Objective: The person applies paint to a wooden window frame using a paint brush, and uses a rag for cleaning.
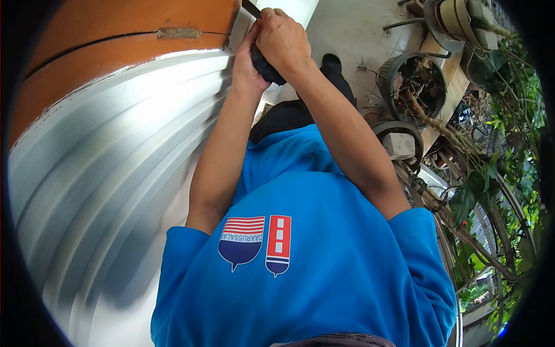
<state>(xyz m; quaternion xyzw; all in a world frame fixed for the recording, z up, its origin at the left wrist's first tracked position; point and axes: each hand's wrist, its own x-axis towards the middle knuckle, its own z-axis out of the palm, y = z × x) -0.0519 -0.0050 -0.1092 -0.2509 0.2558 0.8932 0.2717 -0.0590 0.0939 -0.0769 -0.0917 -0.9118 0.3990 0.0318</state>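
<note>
My left hand [247, 66] is wrapped round a dark, rounded black object [267, 70], which shows between my palm and my right wrist. Its kind is hard to make out. My right hand [282, 41] lies closed over the top of it, against my left fingers. From the upper left of both hands sticks out a thin dark strip [250, 8], near the end of an orange-brown wooden panel [127, 40]. Most of what lies inside the fingers is hidden.
Silvery ridged panels [127, 127] curve along the left, and a brown hinge [179, 33] sits on the wooden panel. On the right stand a black plant pot [413, 87], a grey block [399, 146] and leafy plants [491, 179]. A dark shoe [330, 59] rests on the pale floor [347, 34].
</note>
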